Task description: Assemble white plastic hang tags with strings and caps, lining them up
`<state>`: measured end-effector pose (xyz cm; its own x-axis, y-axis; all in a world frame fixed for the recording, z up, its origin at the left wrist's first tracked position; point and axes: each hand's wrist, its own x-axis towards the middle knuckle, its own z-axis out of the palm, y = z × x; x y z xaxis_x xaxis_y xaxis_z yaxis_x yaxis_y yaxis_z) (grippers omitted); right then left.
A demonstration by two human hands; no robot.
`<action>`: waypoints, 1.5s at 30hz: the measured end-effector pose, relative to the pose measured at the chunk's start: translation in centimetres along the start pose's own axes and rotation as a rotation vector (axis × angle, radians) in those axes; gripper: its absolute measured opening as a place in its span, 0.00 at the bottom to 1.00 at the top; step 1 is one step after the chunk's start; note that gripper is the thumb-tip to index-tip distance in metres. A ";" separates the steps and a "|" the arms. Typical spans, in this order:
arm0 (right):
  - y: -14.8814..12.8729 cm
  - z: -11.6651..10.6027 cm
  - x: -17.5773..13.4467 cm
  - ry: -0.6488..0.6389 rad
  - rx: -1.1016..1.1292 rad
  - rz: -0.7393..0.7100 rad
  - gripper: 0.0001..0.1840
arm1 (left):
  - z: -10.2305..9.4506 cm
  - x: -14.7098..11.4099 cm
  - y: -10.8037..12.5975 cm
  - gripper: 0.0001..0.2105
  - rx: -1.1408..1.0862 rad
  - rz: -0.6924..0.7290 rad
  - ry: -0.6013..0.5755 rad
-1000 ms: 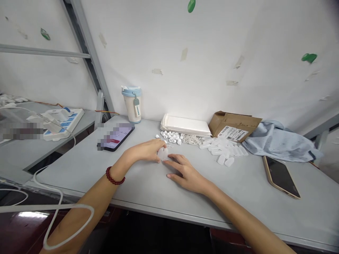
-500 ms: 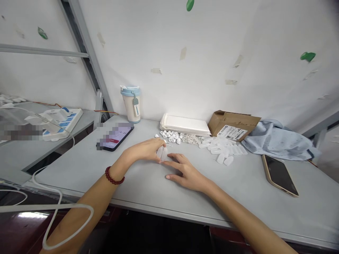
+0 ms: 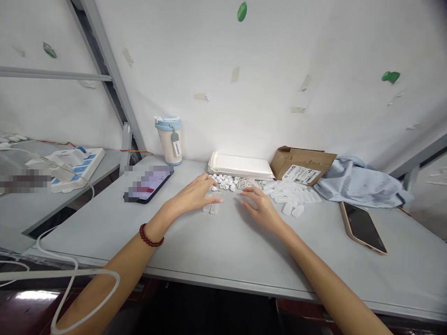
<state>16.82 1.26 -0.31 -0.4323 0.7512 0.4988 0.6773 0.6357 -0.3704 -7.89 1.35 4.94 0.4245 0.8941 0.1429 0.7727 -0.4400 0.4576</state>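
My left hand (image 3: 196, 195) reaches over the near edge of a pile of small white caps (image 3: 228, 182). Its thumb and fingertips are apart, with a cap close to the fingertips. Under the thumb, two clear, flat, rounded plastic pieces (image 3: 213, 209) lie side by side on the grey table (image 3: 209, 251). My right hand (image 3: 261, 209) hovers to the right with its fingers spread and nothing visible in them. Just beyond its fingertips is a heap of thin white loops (image 3: 247, 183). Farther right lies a pile of translucent plastic pieces (image 3: 291, 193).
Behind the piles sits a stack of white flat packs (image 3: 242, 166) beside an open cardboard box (image 3: 302, 165). A blue cloth (image 3: 359, 181) and a phone (image 3: 363, 227) lie at right. A lidded cup (image 3: 169, 139) and another phone (image 3: 150, 184) are at left. A white cable (image 3: 75, 274) hangs in front.
My left hand has left the two clear pieces, which now lie on the table, and moved up to the caps. The right hand has moved right and up, toward the white loops.
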 end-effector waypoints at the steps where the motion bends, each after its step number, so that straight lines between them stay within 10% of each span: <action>1: 1.1 -0.3 0.1 0.030 -0.093 0.011 0.15 | 0.2 0.1 0.1 0.18 0.004 0.017 0.030; 12: 4.8 -2.8 0.1 -0.162 -0.456 0.173 0.26 | 3.2 4.7 3.0 0.12 0.288 0.209 0.017; 28: 4.3 -2.2 0.3 -0.137 -0.539 0.042 0.19 | 5.6 10.4 4.0 0.08 0.273 0.057 0.045; 45: 3.5 -2.1 0.3 -0.102 -0.438 0.068 0.19 | 3.4 10.7 4.4 0.08 -0.025 0.031 0.288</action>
<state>20.35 3.33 0.19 -0.4197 0.8162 0.3972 0.8846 0.4658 -0.0223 1.67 8.66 5.53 0.2929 0.8689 0.3989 0.7481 -0.4681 0.4704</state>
